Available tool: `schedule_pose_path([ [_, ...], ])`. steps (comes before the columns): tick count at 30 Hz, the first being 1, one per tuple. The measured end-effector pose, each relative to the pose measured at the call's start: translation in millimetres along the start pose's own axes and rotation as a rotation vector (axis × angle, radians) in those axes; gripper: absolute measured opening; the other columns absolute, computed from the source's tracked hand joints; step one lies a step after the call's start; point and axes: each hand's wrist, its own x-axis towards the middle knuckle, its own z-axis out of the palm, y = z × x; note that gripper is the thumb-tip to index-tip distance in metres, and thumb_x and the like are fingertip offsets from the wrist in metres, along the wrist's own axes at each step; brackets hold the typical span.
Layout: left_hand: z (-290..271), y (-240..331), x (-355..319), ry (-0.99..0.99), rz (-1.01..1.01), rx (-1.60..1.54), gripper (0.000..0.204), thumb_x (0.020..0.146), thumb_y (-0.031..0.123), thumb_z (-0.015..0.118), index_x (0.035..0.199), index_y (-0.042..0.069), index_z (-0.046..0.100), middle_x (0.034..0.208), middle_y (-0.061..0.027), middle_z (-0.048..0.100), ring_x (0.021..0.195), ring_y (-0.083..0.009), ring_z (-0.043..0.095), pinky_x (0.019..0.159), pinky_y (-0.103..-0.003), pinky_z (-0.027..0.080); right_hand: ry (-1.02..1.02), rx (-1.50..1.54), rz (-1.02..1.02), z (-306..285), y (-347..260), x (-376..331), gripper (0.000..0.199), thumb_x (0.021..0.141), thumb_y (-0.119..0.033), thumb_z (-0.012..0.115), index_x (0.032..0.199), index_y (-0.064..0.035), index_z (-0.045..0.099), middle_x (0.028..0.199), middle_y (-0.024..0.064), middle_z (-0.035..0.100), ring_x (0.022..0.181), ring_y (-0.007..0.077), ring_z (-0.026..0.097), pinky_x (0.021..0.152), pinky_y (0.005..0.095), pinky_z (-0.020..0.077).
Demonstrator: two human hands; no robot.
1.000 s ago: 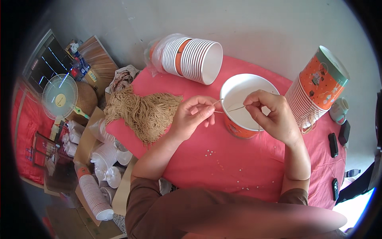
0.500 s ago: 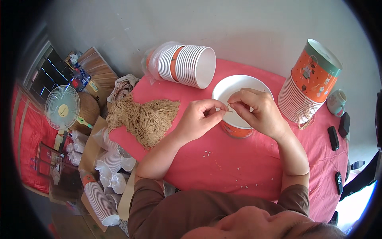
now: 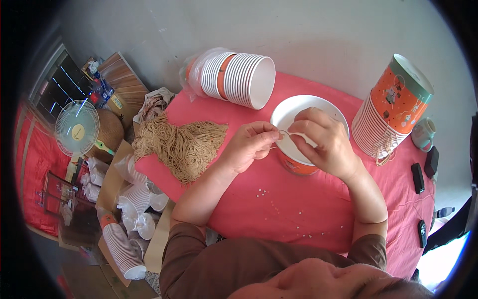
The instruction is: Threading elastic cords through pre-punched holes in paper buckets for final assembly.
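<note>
A thin tan cord (image 3: 285,131) is pinched in my left hand (image 3: 250,144), with a short end sticking out below the fingers. My right hand (image 3: 324,144) closes its thumb and fingertips on the cord's other side, and a small curve of it shows between the hands. Both hands are over the near left part of a white paper bucket (image 3: 297,167) with an orange printed outside. The bucket stands upright, and my right hand hides part of its opening. Left of my left hand lies a big bundle of similar tan cords (image 3: 191,149).
A stack of buckets (image 3: 239,77), partly in clear plastic, lies at the back. Another stack (image 3: 388,107), upside down with cords hanging on it, stands right. Beyond are a mug (image 3: 423,133) and a remote (image 3: 422,233). Small white dots (image 3: 300,213) dot the pink cloth.
My right hand has opened its fingers somewhat and turned, drawing the cord into a small curve. My left hand still pinches it. The whole view has shifted slightly.
</note>
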Motion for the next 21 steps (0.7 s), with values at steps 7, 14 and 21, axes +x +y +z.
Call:
schedule_pose_path([
  [7, -0.9, -4.1, 1.4, -0.004, 0.005, 0.039, 0.014, 0.098, 0.011, 0.062, 0.106, 0.001, 0.066, 0.077, 0.0033, 0.056, 0.054, 0.0003, 0.036, 0.046, -0.018, 0.024, -0.021, -0.051, -0.116, 10.1, 0.0, 0.5, 0.022, 0.071, -0.002, 0.076, 0.090, -0.0049, 0.066, 0.095, 0.0082, 0.064, 0.079, 0.0269, 0.064, 0.066, 0.0385, 0.0530],
  [14, 9.7, 8.1, -5.3, 0.073, 0.117, 0.363, 0.015, 0.097, 0.010, 0.063, 0.108, 0.001, 0.066, 0.085, -0.0013, 0.064, 0.063, -0.0023, 0.050, 0.051, -0.017, 0.036, 0.045, -0.087, -0.038, -3.1, 4.7, 5.0, 0.016, 0.077, -0.004, 0.073, 0.088, -0.0033, 0.061, 0.088, 0.0093, 0.065, 0.077, 0.0286, 0.066, 0.065, 0.0391, 0.0535],
  [21, 3.2, 2.0, -5.7, 0.054, 0.143, 0.327, 0.012, 0.096, 0.008, 0.065, 0.105, 0.000, 0.065, 0.083, -0.0021, 0.065, 0.063, -0.0025, 0.051, 0.052, -0.017, 0.037, 0.009, 0.030, 0.024, -3.8, 4.2, 3.5, 0.014, 0.079, -0.002, 0.072, 0.088, -0.0025, 0.061, 0.086, 0.0108, 0.065, 0.072, 0.0301, 0.065, 0.061, 0.0392, 0.0518],
])
